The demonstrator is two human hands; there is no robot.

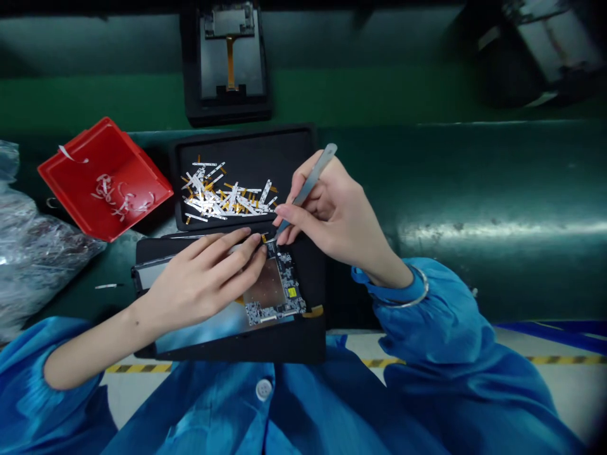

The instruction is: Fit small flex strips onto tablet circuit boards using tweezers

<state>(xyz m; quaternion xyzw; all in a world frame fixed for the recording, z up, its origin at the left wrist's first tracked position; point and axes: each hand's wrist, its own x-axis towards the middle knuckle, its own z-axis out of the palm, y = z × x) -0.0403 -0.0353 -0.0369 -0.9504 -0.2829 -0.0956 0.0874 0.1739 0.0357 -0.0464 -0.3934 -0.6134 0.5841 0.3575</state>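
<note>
A: Nearest first. Bottom of frame?

B: Blue smock [222,411], white button. Just above, lower centre: black pad [313,344]. Opened device [203,332] lies on it, circuit board [275,311] at the device's right end.

A: Hands?

B: Left hand [203,278] laid across the device, fingers extended, tips by the board's top edge. Can't tell whether they pinch anything. Right hand [339,212], right of centre, holds grey tweezers [315,174] between thumb and fingers, points down at that same edge. Gap between the points too small to read.

A: Beyond?

B: Left edge, clear plastic bag [38,259]. Beside it, red bin [80,174], turned cornerwise, curled white scraps [121,199] inside. Centre, black tray [265,151]; white-and-orange strips [237,201] heaped toward its lower left.

A: Farthest?

B: Top centre, another opened unit [249,69] in a dark holder [227,115], orange ribbon [231,63] down its middle. Upper right corner: similar one [559,38], blurred.
</note>
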